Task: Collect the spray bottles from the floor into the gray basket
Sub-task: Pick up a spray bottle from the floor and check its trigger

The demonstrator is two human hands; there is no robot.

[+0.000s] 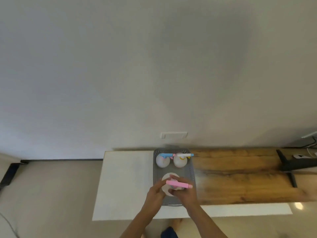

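A gray basket [191, 170] with perforated walls lies on a low table. Two white spray bottles stand at its far end: one with a blue head [162, 160] on the left, one with a white and yellow head [180, 160] on the right. A third white bottle with a pink head [178, 184] is at the near end of the basket. My left hand [155, 194] wraps its left side and my right hand [184, 194] grips its right side under the pink head. Whether the bottle rests on the basket floor is hidden by my hands.
The table has a white part [127, 182] on the left and a wooden top [240, 176] on the right. A black stand [291, 165] and cables lie at the far right. A white wall plate [174, 135] sits on the wall behind. Beige floor [51, 194] spreads to the left.
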